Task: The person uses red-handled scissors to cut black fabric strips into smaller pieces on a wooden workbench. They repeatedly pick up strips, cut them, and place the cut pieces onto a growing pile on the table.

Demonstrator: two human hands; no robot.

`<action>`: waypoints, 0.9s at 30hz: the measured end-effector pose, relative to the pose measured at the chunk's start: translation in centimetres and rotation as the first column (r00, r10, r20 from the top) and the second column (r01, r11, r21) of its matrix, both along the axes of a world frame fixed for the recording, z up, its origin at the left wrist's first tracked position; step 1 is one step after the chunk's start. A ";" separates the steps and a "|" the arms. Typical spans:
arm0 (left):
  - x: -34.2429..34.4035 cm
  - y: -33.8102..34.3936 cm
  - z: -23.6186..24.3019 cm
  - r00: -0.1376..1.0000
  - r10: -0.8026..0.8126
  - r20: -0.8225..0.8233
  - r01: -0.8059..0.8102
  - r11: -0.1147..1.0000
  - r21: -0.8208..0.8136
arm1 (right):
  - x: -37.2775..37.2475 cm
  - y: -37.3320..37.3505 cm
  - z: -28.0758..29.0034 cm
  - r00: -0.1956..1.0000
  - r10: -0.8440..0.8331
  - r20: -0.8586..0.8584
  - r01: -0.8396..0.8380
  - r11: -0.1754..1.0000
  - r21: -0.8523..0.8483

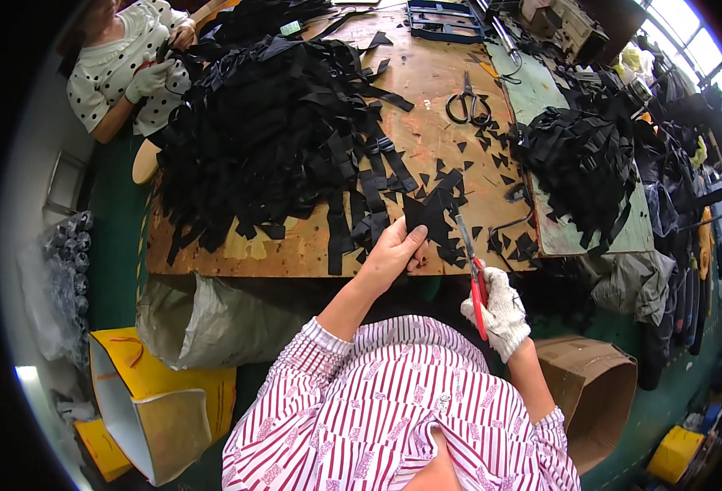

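Observation:
Between the thumb and fingers of my bare left hand (395,252) is a piece of black webbing strap (428,214), held at the table's front edge. My right hand (498,315), in a white knitted glove, is closed round red-handled scissors (479,295). Their blades point away from me and lie just right of the strap; whether they touch it I cannot tell. Small black triangular offcuts (500,159) lie scattered around and beyond the strap. To the left spreads a big heap of black straps (271,123), with several loose ends hanging toward me.
Black-handled scissors (468,105) lie farther back on the wooden table (418,74). A blue tray (445,20) stands at the far edge. Another black strap pile (578,168) rests at right. A co-worker (136,69) works at far left. Below are a yellow box (164,401) and a cardboard box (586,393).

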State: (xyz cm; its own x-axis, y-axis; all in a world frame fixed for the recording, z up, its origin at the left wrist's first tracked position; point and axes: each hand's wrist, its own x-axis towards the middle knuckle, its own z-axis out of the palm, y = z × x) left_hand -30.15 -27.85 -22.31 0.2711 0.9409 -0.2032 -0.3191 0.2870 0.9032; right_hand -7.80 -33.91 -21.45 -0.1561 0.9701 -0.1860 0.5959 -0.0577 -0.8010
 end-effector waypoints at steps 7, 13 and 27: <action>0.3 -0.4 0.0 0.997 -0.041 -0.068 0.043 0.999 0.024 | -0.4 0.3 0.8 0.998 0.063 0.030 -0.066 0.995 0.080; 0.7 -0.8 0.0 0.980 -0.106 -0.171 0.112 0.993 0.025 | -0.6 0.9 1.3 0.991 0.106 0.084 -0.119 0.976 0.183; 0.8 -1.0 -0.4 0.954 -0.144 -0.262 0.156 0.987 0.025 | -1.3 0.3 0.9 0.996 0.088 0.013 -0.089 0.977 0.192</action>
State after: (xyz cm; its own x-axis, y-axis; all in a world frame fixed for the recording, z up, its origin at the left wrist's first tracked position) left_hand -29.33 -28.83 -22.69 0.3539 0.9031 -0.2432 -0.0290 0.2705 0.9623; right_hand -9.06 -33.57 -20.52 -0.2424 0.9702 0.0012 0.5956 0.1498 -0.7892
